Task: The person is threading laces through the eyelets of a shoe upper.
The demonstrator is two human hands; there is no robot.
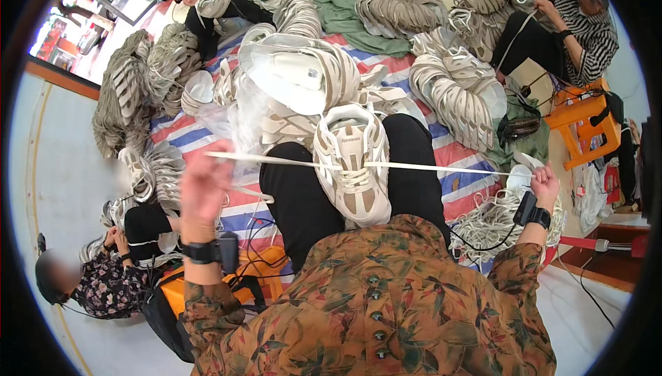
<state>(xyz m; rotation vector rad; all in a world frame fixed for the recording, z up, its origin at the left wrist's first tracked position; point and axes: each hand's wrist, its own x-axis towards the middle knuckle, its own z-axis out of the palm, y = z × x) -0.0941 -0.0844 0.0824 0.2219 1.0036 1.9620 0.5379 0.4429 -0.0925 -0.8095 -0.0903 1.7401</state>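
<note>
A beige and white sneaker [352,162] rests between my thighs, toe toward me, with a flat white shoelace [427,167] threaded through its lower eyelets. Both lace ends stretch out sideways, pulled nearly straight. My right hand [545,186] is closed on the right end, far out to the side. At the left, my left hand [207,183] is raised and blurred, with the other lace end at its fingertips, closed on it as far as the blur lets me see. Just beyond the sneaker lies a heap of shoe uppers [296,76] with clear plastic around it.
Bundled shoe uppers [455,90] lie on a striped sheet [462,186]. Loose white laces [493,228] are piled by my right knee. Other people work at the far left, far right and near left. An orange stool [583,124] stands at the right; black cables run near both my arms.
</note>
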